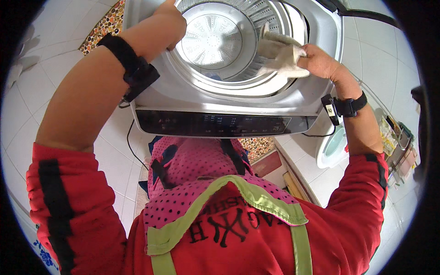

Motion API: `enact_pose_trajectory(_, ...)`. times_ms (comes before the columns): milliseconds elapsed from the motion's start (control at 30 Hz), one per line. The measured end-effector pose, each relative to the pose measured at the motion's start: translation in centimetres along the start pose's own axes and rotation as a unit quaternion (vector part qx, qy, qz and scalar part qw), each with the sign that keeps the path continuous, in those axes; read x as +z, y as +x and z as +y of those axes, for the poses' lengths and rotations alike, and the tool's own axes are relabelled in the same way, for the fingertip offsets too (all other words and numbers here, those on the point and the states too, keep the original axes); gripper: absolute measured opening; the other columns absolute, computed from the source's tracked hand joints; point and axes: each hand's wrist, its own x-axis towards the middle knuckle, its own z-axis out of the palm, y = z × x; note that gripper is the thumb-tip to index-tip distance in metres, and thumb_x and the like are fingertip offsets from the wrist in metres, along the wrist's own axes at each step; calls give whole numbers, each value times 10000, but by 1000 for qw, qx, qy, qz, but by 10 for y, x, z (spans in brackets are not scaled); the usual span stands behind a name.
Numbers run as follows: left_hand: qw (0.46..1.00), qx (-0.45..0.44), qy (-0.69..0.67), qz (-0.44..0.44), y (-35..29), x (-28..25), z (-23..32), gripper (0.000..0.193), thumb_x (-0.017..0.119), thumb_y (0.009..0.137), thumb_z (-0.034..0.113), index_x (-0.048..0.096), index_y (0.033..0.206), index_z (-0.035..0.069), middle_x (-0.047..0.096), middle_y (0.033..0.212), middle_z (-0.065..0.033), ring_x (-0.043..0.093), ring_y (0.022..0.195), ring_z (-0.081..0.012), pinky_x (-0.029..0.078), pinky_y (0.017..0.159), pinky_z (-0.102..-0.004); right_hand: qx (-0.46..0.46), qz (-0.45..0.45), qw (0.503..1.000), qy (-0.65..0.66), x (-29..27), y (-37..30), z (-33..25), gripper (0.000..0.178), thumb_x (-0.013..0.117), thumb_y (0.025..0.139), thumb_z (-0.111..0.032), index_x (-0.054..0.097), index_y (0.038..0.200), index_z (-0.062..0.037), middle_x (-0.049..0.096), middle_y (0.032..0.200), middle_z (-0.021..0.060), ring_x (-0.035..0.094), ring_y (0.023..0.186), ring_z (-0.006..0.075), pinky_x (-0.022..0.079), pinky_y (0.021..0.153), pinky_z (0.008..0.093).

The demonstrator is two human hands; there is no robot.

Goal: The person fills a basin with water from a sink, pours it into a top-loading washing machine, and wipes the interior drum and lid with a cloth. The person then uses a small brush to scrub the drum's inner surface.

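A grey top-loading washing machine (220, 106) stands before me with its lid raised. Its perforated metal tub (261, 43) has a pale ribbed disc at the bottom, and a small bluish patch shows low on the near side. My right hand (321, 63) is closed on a beige-white cloth (289, 58), bunched over the right side of the tub opening, with part of it hanging inside. My left hand (172, 25) bears on the left side of the tub rim (197, 85), its fingers curled there and partly hidden.
A dark control panel (215, 124) runs along the machine's near edge. To the right stand a white basin (332, 146) and a rack with several small items (401, 142). A black cable (129, 149) hangs at the left. White tiles and a pebble-patterned mat (103, 30) lie around.
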Motion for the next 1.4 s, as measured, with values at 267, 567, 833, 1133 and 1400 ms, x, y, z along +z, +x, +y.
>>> enact_pose_trajectory(267, 993, 47, 11, 108, -6, 6, -8, 541, 735, 690, 573, 739, 998, 129, 706, 998, -53, 638, 1008, -207, 270, 1066, -466, -136, -214, 926, -279, 53, 26, -10, 382, 571, 884, -352, 714, 930, -1, 687, 982, 235, 658, 957, 376, 492, 874, 444)
enact_pose_trajectory(567, 993, 59, 4, 102, -5, 3, -2, 498, 746, 711, 476, 729, 1044, 106, 681, 1107, -105, 573, 1137, -288, 267, 1071, -538, -98, -297, 947, 77, 82, 52, -55, 580, 618, 898, -468, 599, 1260, -15, 687, 1099, 93, 633, 975, 218, 475, 894, 336)
enact_pose_trajectory(833, 998, 44, -13, 31, 8, -13, -5, 595, 804, 673, 369, 683, 1172, 68, 559, 1330, -173, 407, 1346, -371, 224, 1094, -621, -114, -179, 975, 69, 39, 40, 3, 389, 609, 929, -334, 675, 1155, -23, 719, 1017, 130, 657, 914, 214, 497, 847, 343)
enact_pose_trajectory(1133, 991, 17, 119, 66, 52, -40, -26, 371, 728, 789, 247, 729, 1117, 73, 642, 1224, -194, 573, 1185, -323, 400, 1000, -419, -139, -88, 985, 53, 37, 31, 20, 318, 586, 954, -275, 673, 1140, -32, 708, 956, 175, 666, 854, 281, 505, 841, 380)
enact_pose_trajectory(1400, 996, -54, 28, -64, 105, -18, -20, 522, 828, 694, 257, 703, 1189, 149, 590, 1304, -118, 493, 1246, -322, 401, 1019, -443, -128, -68, 987, 62, 20, 29, 20, 353, 558, 971, -309, 663, 1134, -14, 698, 982, 176, 649, 864, 270, 498, 840, 378)
